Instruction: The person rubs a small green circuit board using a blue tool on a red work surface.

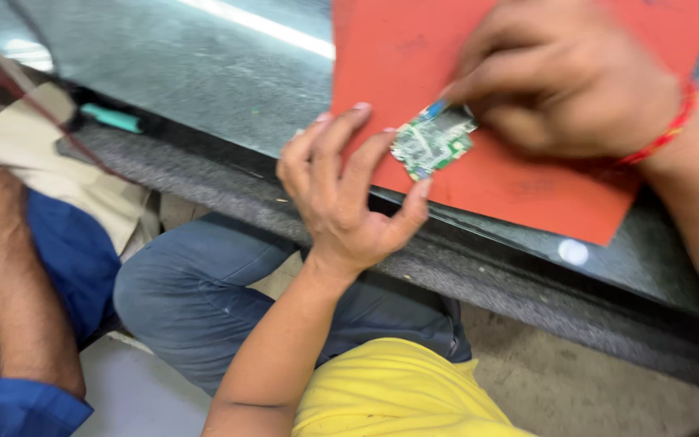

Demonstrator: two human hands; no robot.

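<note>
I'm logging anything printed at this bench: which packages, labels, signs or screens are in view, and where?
None can be made out. Nearest things: a small green circuit board, bare, between left hand and right hand, over a plain red mat.

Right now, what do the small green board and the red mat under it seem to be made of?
Small green board: rigid circuit-board laminate, probably; green with pale metallic patches.
Red mat: probably soft rubber or silicone; matte, thin, lying flat. Blur leaves this open.
</note>
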